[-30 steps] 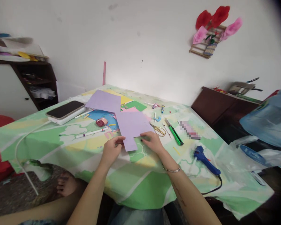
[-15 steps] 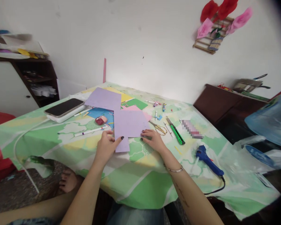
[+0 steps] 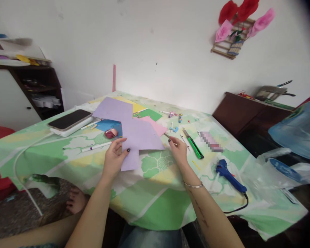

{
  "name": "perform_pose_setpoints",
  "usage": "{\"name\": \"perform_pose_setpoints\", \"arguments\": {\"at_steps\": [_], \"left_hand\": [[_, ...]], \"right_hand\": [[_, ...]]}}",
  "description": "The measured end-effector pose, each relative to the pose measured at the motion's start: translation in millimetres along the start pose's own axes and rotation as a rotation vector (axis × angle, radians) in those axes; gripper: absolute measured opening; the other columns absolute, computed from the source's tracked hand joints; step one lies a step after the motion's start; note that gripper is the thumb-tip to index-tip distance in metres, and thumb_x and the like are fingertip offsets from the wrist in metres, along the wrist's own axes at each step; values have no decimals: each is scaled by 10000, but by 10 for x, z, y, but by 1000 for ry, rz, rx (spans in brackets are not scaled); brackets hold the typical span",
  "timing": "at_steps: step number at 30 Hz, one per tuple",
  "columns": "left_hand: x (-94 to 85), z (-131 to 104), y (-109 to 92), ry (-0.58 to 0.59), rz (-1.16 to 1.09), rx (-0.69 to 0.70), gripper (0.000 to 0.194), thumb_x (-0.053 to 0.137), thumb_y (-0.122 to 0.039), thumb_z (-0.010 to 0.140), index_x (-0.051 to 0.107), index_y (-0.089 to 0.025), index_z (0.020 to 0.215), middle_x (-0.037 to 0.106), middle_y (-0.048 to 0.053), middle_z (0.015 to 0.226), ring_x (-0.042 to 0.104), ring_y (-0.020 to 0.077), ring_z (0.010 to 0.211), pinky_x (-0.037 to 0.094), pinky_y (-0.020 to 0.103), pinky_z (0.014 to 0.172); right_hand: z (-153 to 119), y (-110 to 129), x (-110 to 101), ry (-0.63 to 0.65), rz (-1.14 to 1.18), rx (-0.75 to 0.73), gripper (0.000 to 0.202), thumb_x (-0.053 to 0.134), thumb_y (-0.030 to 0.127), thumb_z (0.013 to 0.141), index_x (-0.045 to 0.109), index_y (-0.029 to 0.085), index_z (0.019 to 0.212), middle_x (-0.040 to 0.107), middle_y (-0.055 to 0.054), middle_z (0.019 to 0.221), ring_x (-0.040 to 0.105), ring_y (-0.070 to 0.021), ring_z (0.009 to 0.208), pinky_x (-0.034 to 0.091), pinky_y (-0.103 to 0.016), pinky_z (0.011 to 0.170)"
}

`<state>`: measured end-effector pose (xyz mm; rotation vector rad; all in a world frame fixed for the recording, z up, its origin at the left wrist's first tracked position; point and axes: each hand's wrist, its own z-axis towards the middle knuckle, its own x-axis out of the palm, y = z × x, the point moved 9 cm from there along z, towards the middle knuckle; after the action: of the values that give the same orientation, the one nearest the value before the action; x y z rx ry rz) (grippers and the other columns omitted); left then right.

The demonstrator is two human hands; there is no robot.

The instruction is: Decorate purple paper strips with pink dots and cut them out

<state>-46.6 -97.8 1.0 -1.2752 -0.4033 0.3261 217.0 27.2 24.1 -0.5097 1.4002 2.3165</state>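
An L-shaped piece of purple paper (image 3: 142, 132) is tilted up slightly at its near end, where my left hand (image 3: 115, 156) pinches its left edge between thumb and fingers. My right hand (image 3: 178, 151) has its fingers closed around the gold-handled scissors (image 3: 166, 135), just right of the paper's pointed corner. Most of the scissors is covered by that hand. Under and behind the cut piece lie a larger purple sheet (image 3: 113, 108), a pink sheet (image 3: 156, 125) and a blue sheet (image 3: 107, 124).
Right of my hand are a green utility knife (image 3: 193, 143) and a blue glue gun (image 3: 229, 175) with its cord. A phone on a white power bank (image 3: 71, 120), a red rounded case (image 3: 111, 133) and a marker (image 3: 96, 147) lie on the left. Yellow (image 3: 130, 103) and green sheets (image 3: 151, 114) sit behind.
My right hand has left the paper's edge and moved right onto the scissors. My left hand has gripped the purple paper and shifted it slightly left, lifting its near end.
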Motion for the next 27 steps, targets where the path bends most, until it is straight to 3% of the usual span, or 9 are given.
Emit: {"name": "perform_pose_setpoints", "arguments": {"at_steps": [5,8,11,15,20,25,27], "left_hand": [[-15,-98,-58,52,-48,-35,555,714,-357,624,515,-204,1119,623,60,1007,630,185,869,529,279,688],[-14,-135,-59,90,-29,-101,579,717,-372,609,509,-192,1118,633,84,1037,648,198,819,538,296,642],[-37,-144,-35,82,26,-145,577,710,-379,593,498,-187,1094,647,90,1011,659,213,790,533,315,635],[-91,-130,9,0,171,-176,609,688,-361,581,459,-197,1121,668,60,877,655,242,759,509,359,664],[-223,-89,20,-160,390,-208,568,679,-355,596,513,-163,1104,628,17,632,627,299,782,437,427,780],[-154,1,130,-29,338,-244,321,701,-374,565,604,-187,807,645,30,592,639,269,660,463,350,631],[-114,13,154,27,277,-241,288,690,-377,573,595,-187,767,656,33,612,636,246,624,465,326,583]], "right_hand": [[-14,-78,116,80,11,65,363,514,310,810,610,129,1109,718,-96,1008,692,-158,747,554,-288,684],[-1,-109,101,83,-87,87,297,521,219,774,642,145,1035,721,-75,1000,688,-162,819,536,-282,747],[105,-163,-46,37,-260,122,308,465,177,790,653,136,1030,712,-100,1011,662,-193,915,484,-319,847],[345,-228,-190,83,-498,139,304,537,142,734,678,96,1000,687,-175,1027,600,-271,1041,407,-342,897],[538,-321,-166,297,-637,131,151,644,154,659,714,112,787,700,-145,883,611,-254,947,404,-280,776],[510,-411,-185,437,-654,200,135,675,229,650,637,139,556,643,-90,598,621,-241,740,387,-278,631],[477,-426,-231,450,-623,245,109,686,223,629,627,145,580,613,-70,547,612,-234,684,376,-276,586]]}}
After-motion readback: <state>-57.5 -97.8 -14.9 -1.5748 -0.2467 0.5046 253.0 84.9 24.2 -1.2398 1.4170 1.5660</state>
